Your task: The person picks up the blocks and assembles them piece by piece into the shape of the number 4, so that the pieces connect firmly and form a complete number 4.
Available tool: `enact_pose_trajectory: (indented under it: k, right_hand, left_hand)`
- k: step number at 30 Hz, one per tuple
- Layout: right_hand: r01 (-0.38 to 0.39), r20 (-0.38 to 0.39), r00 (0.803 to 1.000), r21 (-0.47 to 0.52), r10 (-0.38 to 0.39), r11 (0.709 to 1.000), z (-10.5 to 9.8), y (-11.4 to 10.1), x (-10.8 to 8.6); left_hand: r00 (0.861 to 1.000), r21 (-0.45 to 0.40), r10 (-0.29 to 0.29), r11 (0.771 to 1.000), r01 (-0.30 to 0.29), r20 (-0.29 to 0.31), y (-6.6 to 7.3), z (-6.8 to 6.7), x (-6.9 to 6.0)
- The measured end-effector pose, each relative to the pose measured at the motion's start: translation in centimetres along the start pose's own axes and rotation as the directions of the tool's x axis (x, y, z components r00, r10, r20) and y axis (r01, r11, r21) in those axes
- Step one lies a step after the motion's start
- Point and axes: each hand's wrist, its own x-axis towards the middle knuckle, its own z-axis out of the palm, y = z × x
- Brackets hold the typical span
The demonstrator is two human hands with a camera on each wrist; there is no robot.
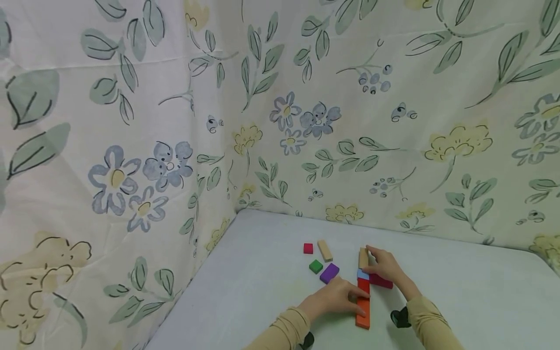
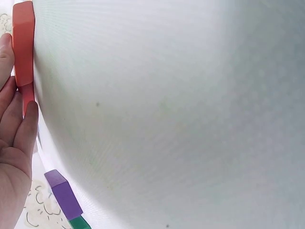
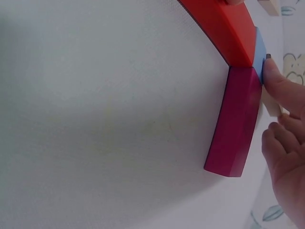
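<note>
A row of blocks runs away from me. It starts with an orange block (image 1: 362, 321), then a red block (image 1: 363, 285), a light blue block (image 1: 362, 274) and a pale wooden block (image 1: 362, 257). My left hand (image 1: 332, 299) rests over the orange and red blocks, its thumb on the orange one and fingertips along the red one. At the far end, my right hand (image 1: 389, 268) pinches the wooden block between thumb and fingers, the thumb near the light blue block. A dark red block (image 3: 233, 119) juts right from the row, beside the red and light blue blocks.
Left of the row lie a purple block (image 1: 329, 273), a green block (image 1: 316, 266), a red cube (image 1: 308, 248) and a loose wooden block (image 1: 325, 250). The white table (image 1: 236, 287) meets a flower-patterned cloth (image 1: 376, 184) at its back and left edges.
</note>
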Motion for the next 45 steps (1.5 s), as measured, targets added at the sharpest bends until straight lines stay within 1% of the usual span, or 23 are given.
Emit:
enact_pose_trajectory:
  k: [5,11,23,32,41,45]
  right_hand:
    - [-0.005,0.028,1.000,-0.014,0.005,1.000,0.05,0.45,0.10]
    - [-0.022,0.055,0.998,-0.001,0.022,1.000,-0.03,0.44,0.18]
    - [-0.054,0.075,0.996,0.020,0.053,0.998,0.05,0.58,0.27]
    - [-0.023,0.054,0.998,0.032,0.022,0.999,0.28,0.74,0.12]
    - [-0.038,0.044,0.998,0.036,0.037,0.999,0.28,0.58,-0.25]
    - [-0.023,0.018,1.000,0.042,0.022,0.999,0.23,0.27,-0.42]
  left_hand:
    - [1.000,-0.004,0.002,1.000,-0.002,-0.006,0.16,0.03,-0.10]
    - [1.000,-0.002,-0.007,1.000,0.007,-0.011,0.22,-0.02,-0.15]
    - [1.000,0.011,-0.015,1.000,0.015,-0.002,0.37,-0.28,-0.18]
    - [1.000,0.035,-0.001,0.999,0.001,-0.007,0.34,-0.18,-0.13]
    - [1.000,0.039,0.009,0.999,-0.009,-0.010,0.51,-0.15,-0.11]
    - [1.000,0.028,0.004,1.000,-0.004,-0.009,0.28,-0.12,-0.09]
